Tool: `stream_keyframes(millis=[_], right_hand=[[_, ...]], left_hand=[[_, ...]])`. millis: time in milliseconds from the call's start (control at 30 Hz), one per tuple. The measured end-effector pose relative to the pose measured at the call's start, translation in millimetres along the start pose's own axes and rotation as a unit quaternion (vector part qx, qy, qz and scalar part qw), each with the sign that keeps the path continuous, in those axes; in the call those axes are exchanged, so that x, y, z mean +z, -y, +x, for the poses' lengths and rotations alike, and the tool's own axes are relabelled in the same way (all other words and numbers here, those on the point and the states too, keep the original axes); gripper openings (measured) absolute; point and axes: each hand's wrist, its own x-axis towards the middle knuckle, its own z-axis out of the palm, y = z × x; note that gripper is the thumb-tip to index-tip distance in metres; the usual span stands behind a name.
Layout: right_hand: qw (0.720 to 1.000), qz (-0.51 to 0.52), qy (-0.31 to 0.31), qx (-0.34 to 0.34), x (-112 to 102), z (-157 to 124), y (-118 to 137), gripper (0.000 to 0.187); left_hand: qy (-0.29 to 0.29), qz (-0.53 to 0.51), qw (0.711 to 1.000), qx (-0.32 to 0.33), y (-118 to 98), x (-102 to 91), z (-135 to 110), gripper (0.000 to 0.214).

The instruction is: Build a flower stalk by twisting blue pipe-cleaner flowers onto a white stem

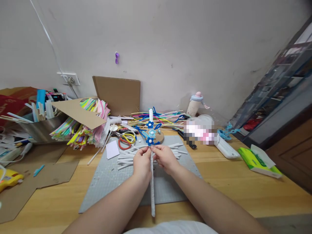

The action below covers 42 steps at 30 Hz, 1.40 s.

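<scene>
Both hands pinch a long white wrapped stick (152, 185) just below a cluster of blue pipe-cleaner flowers (150, 141) with white centres. My left hand (142, 163) closes on it from the left, and my right hand (166, 159) from the right, fingertips almost meeting. The stick's lower end points toward me, over the front edge of the grey cutting mat (170, 191). Its white top (150, 114) rises past the flowers. Behind the hands lie several white pipe cleaners (126, 159) on the mat, with a round wooden disc (160, 137) partly hidden by the flowers.
Bundled pastel pipe cleaners (90, 139) and a metal container (45, 128) of sticks stand left. Scissors with red-and-yellow handles (125, 141) lie on the mat. A yellow glue gun (11, 179) rests far left. Tissues (259, 162) and a bottle (194, 104) are right.
</scene>
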Motion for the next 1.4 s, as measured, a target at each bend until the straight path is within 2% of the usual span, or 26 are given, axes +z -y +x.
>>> stream_keyframes(millis=[133,233,333,433,500,667,767,900,1067,1167,1300,1400], right_hand=[[0.998,-0.030,-0.004,-0.058,-1.3,1.4,-2.3,0.032],[0.993,-0.040,-0.018,-0.113,-2.4,2.9,-5.8,0.032],[0.987,-0.063,-0.029,-0.144,-0.5,0.5,-6.8,0.033],[0.984,-0.087,-0.016,-0.154,3.7,-5.6,-4.2,0.031],[0.981,-0.104,-0.011,-0.161,6.1,-9.4,-2.5,0.030],[0.970,-0.144,-0.024,-0.194,7.6,-12.0,-3.8,0.027],[0.962,-0.174,-0.034,-0.209,7.1,-11.6,-4.7,0.026],[0.971,-0.143,-0.025,-0.192,7.5,-10.5,-4.6,0.025],[0.995,-0.010,0.024,-0.100,9.5,-9.4,-8.4,0.027],[0.994,0.047,0.039,-0.089,10.4,-9.8,-10.3,0.027],[0.995,0.050,0.036,-0.084,10.1,-9.9,-9.7,0.027],[0.995,0.002,0.018,-0.096,9.1,-9.2,-8.9,0.027]], left_hand=[[0.009,0.011,1.000,0.009,-3.0,-4.4,-11.2,0.021],[0.033,0.062,0.997,-0.014,-16.0,-10.6,-12.8,0.021],[0.029,0.070,0.997,0.022,-33.9,-13.9,-8.1,0.028],[0.071,0.130,0.988,0.045,-46.5,-13.2,-3.3,0.036],[0.091,0.165,0.981,0.044,-49.2,-12.6,-1.9,0.038],[0.097,0.183,0.976,0.064,-47.1,-16.0,-2.1,0.032],[0.116,0.189,0.974,0.047,-48.6,-20.0,-0.9,0.030],[0.145,0.138,0.980,-0.003,-52.4,-25.0,2.8,0.026],[0.157,0.044,0.984,-0.066,-51.1,-28.0,7.1,0.021],[0.160,0.008,0.983,-0.088,-47.8,-28.8,8.3,0.017],[0.162,-0.022,0.980,-0.111,-44.8,-29.8,9.2,0.014],[0.162,-0.006,0.982,-0.094,-45.4,-29.6,9.4,0.015]])
